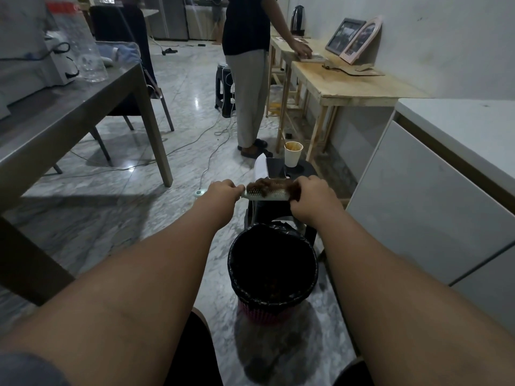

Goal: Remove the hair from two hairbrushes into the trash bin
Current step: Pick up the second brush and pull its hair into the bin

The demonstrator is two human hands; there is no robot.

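A pale green hairbrush [260, 195] is held level above the trash bin [252, 309]. My left hand [221, 192] is closed around its handle, whose end sticks out at the left. A mat of brown hair [271, 187] covers the bristles. My right hand [310, 195] grips the hair at the brush's right end. The pink bin, lined with a black bag [237, 280], stands on the floor below and a little nearer to me, with dark bits inside. A second hairbrush is not in view.
A black stool [303, 166] behind the brush carries a paper cup [293, 153] and a white object. A person [248, 73] stands at a wooden table [359, 90] beyond. A grey table [83, 107] is at left, white cabinets [434, 196] at right. Cables cross the marble floor.
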